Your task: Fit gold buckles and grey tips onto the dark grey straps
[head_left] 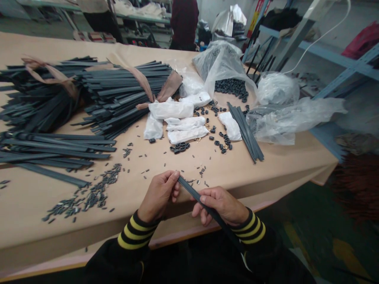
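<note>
The dark grey strap (190, 189) was held between both hands at the front edge of the worktop (284, 157). Its long axis ran diagonally: one end sat at the left hand (160, 193), and the length passed through the right hand (220, 203), then down past the right cuff (248, 228), off the front edge. The left hand was therefore nearer this end. Its thumb and forefinger were pinched on the strap, the other fingers curled; whether the tip was covered could not be told. The right hand was partly closed, thumb flat on the upper face and fingers loosely bent beneath. The strap was flat, narrow and matt, with lengthwise ridges.

Small dark clips (97, 195) were scattered towards the front left corner. Behind them, along the left edge, lay loose straps (56, 146); further back, thick bundles (124, 90) were tied with soft brown bands (143, 81). Towards the middle lay crumpled white packets (171, 110), rounded black loops (179, 148) and gold-coloured metal pieces (210, 128). Near the right edge, short flat straps (245, 132) lay fanned beside thin, creased clear plastic (284, 118). Towards the back edge, a translucent bag (217, 59) stood open on more black loops.
</note>
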{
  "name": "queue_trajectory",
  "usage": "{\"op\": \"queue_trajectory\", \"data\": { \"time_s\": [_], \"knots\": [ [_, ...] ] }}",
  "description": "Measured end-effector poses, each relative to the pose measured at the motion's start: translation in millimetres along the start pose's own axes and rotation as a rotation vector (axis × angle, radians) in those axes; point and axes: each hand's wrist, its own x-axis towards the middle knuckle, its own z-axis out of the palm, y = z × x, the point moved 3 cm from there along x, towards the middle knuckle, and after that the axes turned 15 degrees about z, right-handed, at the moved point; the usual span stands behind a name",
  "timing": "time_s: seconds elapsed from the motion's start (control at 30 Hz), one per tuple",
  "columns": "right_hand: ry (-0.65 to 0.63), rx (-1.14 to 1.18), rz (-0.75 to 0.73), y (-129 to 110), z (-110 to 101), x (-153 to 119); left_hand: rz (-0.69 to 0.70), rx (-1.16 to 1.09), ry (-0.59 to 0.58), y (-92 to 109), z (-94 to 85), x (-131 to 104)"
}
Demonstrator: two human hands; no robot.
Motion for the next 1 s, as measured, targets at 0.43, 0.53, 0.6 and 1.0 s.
{"op": "queue_trajectory", "data": {
  "time_s": [0.43,0.53,0.6,1.0],
  "knots": [
    [0.171,0.058,-0.022,-0.6,-3.7,3.0,0.070,-0.063,-0.053,-0.5,-10.0,-5.2],
    [0.218,0.007,-0.070,-2.8,-2.8,1.0,0.117,0.066,-0.048,-1.4,-12.2,-5.8],
    [0.234,-0.030,-0.074,-3.2,-1.5,0.5,0.126,0.113,-0.024,-1.2,-12.3,-5.1],
    [0.242,0.094,-0.183,-19.0,3.0,-0.6,0.032,-0.208,0.013,-8.5,11.8,-11.4]
  ]
}}
